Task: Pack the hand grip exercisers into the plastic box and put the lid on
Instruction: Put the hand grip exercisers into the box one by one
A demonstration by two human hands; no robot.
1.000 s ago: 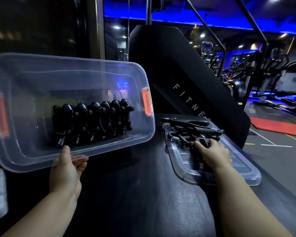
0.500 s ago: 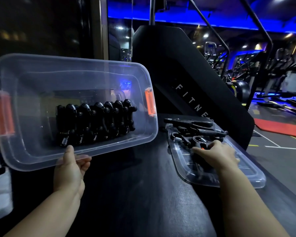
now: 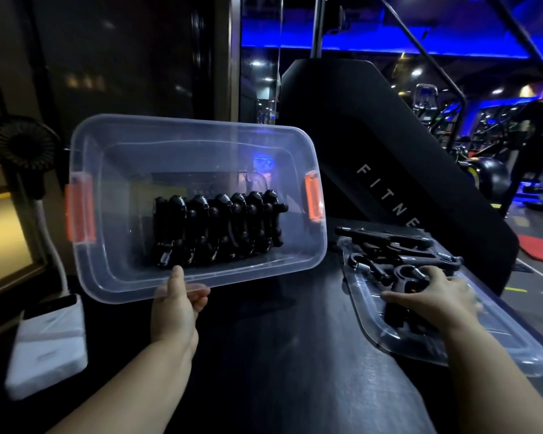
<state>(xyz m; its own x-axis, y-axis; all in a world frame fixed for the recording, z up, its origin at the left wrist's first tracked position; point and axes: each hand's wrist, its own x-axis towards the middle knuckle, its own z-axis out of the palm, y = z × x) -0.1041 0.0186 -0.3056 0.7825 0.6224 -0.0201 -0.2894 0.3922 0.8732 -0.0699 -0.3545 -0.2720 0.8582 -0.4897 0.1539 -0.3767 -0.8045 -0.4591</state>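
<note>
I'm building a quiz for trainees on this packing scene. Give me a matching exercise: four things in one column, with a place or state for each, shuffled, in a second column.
Things
1. clear plastic box with orange latches
2. flat clear plastic lid
3. row of black hand grip exercisers
4. right hand

Places or states
A. lined up inside the box
B. resting on a loose black exerciser
C. tilted up, pinched at its near rim by the left hand
D. lying flat on the dark surface

Pairs: 1-C, 2-D, 3-A, 4-B
</note>
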